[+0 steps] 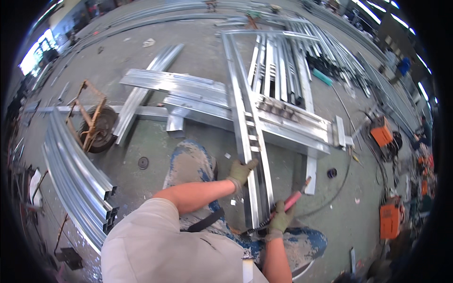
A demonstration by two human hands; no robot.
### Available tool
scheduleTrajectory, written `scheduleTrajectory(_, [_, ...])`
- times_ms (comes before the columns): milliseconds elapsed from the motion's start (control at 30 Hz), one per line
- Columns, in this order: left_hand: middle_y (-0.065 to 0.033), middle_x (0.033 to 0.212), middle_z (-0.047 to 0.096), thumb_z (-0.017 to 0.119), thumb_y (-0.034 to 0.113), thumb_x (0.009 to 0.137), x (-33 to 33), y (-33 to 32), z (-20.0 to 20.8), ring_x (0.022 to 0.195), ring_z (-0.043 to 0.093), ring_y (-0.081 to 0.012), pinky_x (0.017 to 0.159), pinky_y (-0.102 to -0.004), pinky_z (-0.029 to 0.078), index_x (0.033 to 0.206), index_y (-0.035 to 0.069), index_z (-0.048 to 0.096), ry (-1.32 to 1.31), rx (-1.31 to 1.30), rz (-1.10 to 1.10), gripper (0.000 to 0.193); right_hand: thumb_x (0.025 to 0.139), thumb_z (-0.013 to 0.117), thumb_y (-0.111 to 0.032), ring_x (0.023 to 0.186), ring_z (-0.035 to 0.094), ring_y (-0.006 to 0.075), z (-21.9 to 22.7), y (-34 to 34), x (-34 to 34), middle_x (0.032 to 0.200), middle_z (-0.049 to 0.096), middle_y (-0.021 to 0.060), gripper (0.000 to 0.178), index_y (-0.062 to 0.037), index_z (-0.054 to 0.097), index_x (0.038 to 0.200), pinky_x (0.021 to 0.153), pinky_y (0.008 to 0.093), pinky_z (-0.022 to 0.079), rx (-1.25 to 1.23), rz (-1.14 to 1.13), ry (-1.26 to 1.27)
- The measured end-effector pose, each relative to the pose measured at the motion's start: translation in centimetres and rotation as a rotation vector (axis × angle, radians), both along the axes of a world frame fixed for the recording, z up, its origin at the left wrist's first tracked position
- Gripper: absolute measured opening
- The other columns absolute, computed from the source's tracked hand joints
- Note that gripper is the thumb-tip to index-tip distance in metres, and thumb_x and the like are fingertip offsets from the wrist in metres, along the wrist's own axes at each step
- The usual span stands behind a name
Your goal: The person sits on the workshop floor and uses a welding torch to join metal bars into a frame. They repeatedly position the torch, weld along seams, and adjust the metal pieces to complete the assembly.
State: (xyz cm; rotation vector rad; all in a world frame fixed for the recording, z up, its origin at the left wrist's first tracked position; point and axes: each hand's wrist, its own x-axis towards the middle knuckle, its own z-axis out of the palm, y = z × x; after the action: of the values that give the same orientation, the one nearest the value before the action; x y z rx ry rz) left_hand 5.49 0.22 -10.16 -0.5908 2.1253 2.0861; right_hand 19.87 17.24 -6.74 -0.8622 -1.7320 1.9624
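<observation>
A long, narrow frame of shiny metal tubes (240,134) runs away from me, its near end by my lap. My left hand (240,172), in an olive glove, grips the frame's left tube. My gloved right hand (281,219) is closed around a red welding torch (292,201) beside the frame's near end. The torch's coppery nozzle points away from me, apart from the frame, and its dark cable trails back across the near end. Under the frame lie stacked wide metal channels (203,106).
Long square tubes (78,174) are bundled at my left, near a rusty wheeled cart (94,118). More metal bars (278,66) lie beyond the frame. Orange machines (381,131) with cables stand at the right. A dark roll (332,173) and a round disc (143,162) lie on the floor.
</observation>
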Motion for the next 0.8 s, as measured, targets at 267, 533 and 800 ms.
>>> scheduleTrajectory(267, [-0.0157,0.107,0.071,0.082,0.05,0.09,0.7,-0.1,3.6,0.095,0.067,-0.0215,0.086,-0.0373,0.054,0.126,-0.006,0.057,0.004,0.036,-0.042,0.071,0.093,0.07,-0.006,0.052,0.045,0.0081,-0.9,-0.5,-0.4,0.078,0.056,-0.0013,0.047,-0.0023,0.056,0.138,0.045,0.0259,0.035,-0.086,-0.041,-0.033])
scheduleTrajectory(533, [-0.0165,0.119,0.07,0.086,0.041,0.087,1.3,-0.6,5.4,0.106,0.067,-0.0223,0.093,-0.0363,0.055,0.133,-0.004,0.054,0.083,0.072,-0.159,0.072,0.092,0.072,-0.007,0.053,0.051,0.0106,-1.8,-0.8,-0.4,0.079,0.061,0.0007,0.027,-0.0057,0.061,0.117,0.045,0.0268,0.039,-0.132,-0.048,-0.085])
scheduleTrajectory(800, [-0.0129,0.121,0.07,0.088,0.019,0.086,-0.6,1.5,2.7,0.108,0.066,-0.0202,0.092,-0.0357,0.056,0.132,-0.001,0.061,0.114,0.136,-0.174,0.058,0.09,0.074,-0.01,0.061,0.054,0.0105,-1.6,-1.7,0.4,0.081,0.06,-0.0011,0.03,-0.007,0.062,0.118,0.052,0.0278,0.043,-0.164,0.176,-0.054])
